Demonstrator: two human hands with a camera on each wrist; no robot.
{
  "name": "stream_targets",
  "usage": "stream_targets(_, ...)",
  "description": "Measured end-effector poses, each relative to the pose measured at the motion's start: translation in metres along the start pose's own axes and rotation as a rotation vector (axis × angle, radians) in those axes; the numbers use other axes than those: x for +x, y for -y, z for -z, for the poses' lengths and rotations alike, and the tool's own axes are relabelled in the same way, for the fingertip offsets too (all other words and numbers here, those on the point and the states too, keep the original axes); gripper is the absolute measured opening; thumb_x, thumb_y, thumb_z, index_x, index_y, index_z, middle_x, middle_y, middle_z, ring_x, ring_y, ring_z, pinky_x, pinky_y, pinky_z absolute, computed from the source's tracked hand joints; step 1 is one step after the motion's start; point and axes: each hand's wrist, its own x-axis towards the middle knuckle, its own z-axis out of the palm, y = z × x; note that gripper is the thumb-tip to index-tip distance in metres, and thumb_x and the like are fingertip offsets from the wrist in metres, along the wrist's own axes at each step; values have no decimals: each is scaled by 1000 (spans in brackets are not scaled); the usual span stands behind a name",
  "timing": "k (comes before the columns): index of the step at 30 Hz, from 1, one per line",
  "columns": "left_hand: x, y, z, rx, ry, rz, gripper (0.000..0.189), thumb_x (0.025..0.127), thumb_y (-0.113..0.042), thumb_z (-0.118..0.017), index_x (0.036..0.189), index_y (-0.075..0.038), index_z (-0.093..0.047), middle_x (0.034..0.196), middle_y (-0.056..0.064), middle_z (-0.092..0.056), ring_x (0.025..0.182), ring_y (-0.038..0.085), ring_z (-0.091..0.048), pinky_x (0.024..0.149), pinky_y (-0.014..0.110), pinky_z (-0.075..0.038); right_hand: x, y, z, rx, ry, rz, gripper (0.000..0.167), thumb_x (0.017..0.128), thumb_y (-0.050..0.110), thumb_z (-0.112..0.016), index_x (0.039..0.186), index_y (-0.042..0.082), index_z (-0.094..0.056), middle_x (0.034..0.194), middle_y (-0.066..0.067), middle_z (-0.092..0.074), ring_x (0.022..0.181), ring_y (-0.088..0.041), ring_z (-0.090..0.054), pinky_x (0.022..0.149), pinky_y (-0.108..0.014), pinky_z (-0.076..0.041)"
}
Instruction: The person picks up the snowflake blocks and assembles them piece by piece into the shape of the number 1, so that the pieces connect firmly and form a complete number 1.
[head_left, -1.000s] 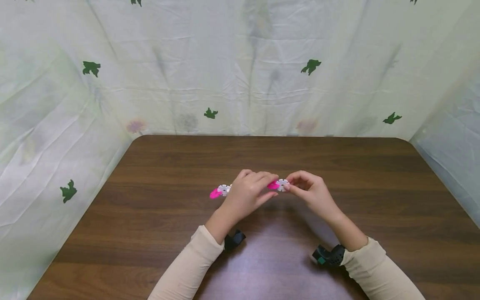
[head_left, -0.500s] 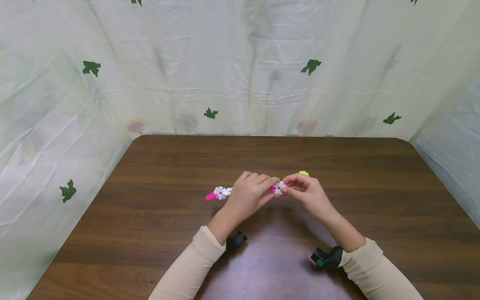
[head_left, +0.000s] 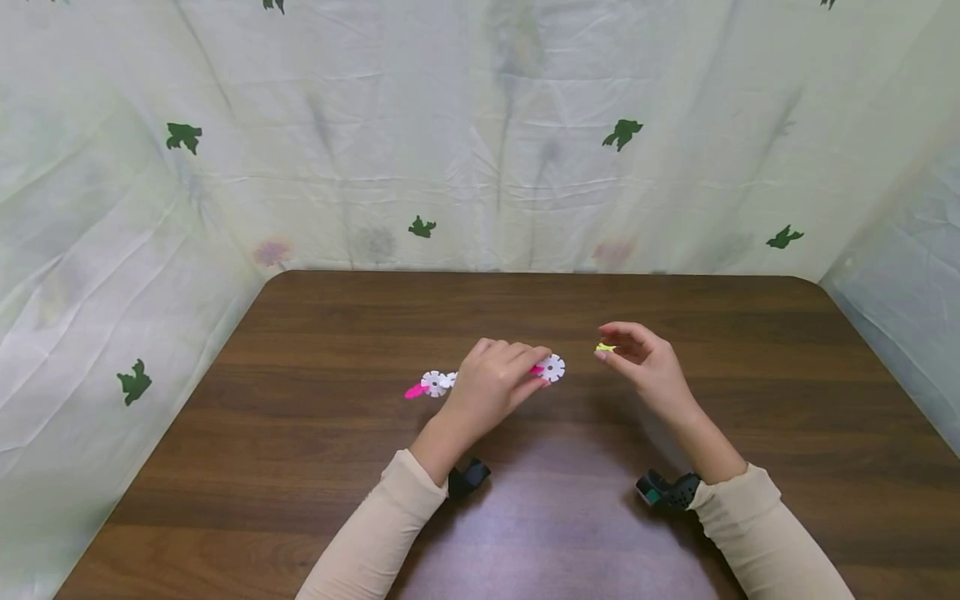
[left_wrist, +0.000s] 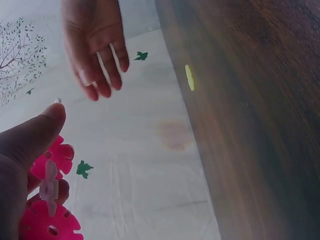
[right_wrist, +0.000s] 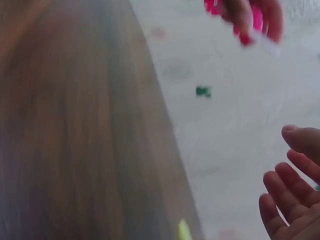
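A chain of toothed snowflake discs, pink and white by turns, is held in my left hand [head_left: 487, 387] above the table. A white disc [head_left: 553, 369] sticks out at its right end, a pink disc [head_left: 415, 392] at its left end; the palm hides the middle. In the left wrist view, pink discs [left_wrist: 40, 222] and an edge-on white disc [left_wrist: 49, 187] show by the fingers. My right hand [head_left: 648, 367] is apart from the chain, with loosely bent, spread fingers. Near it in the head view, a yellow disc [head_left: 605, 347] lies on the table, untouched in the left wrist view [left_wrist: 189, 77].
The brown wooden table [head_left: 300, 500] has rounded far corners. Behind it hangs a pale cloth [head_left: 480, 150] with green leaf-like marks. A dark camera is strapped to each wrist, the left one [head_left: 468, 479] and the right one [head_left: 667, 490].
My right hand has let go of the white end disc and moved right and away toward the yellow disc. My left hand still holds the chain, which has shifted slightly left.
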Motion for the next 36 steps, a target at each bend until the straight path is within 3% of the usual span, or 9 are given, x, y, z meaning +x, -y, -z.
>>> stream_targets(5,0,1,1,0,-5,-1,30,77,-28,-71,102,-12,-67,90,-5,-65,73,13,-56,73,27,-39,3,-30,11,-86,-33,-51,38,81,7,-66,115,-3,-53,110,-18,-55,99,-32,-52,79,-21,-43)
stream_targets(9,0,1,1,3,-4,1,30,77,-28,-71,102,-12,-67,89,-5,-65,72,13,-56,73,27,-39,3,-46,14,-127,-24,-88,42,80,9,-68,117,-4,-51,112,-23,-54,102,-31,-52,82,-29,-43)
stream_targets(15,1,2,1,0,-2,1,29,78,-28,-71,102,-12,-67,89,-4,-64,72,13,-56,73,27,-39,5,-65,17,-140,19,-145,46,80,10,-67,120,-4,-49,118,-22,-52,107,-31,-50,83,-30,-42)
stream_targets(22,1,3,1,-4,3,2,29,78,-28,-70,102,-11,-67,89,-4,-64,73,13,-56,73,27,-39,10,-77,20,-241,96,-197,51,81,15,-67,124,-2,-46,122,-20,-48,108,-32,-46,89,-45,-37)
stream_targets(29,1,2,2,-10,8,5,30,77,-28,-71,101,-11,-67,89,-4,-64,72,13,-56,73,28,-39,15,-81,18,-348,100,-199,46,83,13,-65,123,-3,-48,113,-19,-49,101,-31,-48,83,-44,-40)
stream_targets(36,1,2,2,-11,11,7,30,77,-28,-71,102,-11,-67,89,-4,-64,72,13,-56,73,27,-39,19,-79,14,-466,148,-175,38,86,12,-61,119,-5,-52,114,-23,-44,97,-32,-46,82,-45,-39)
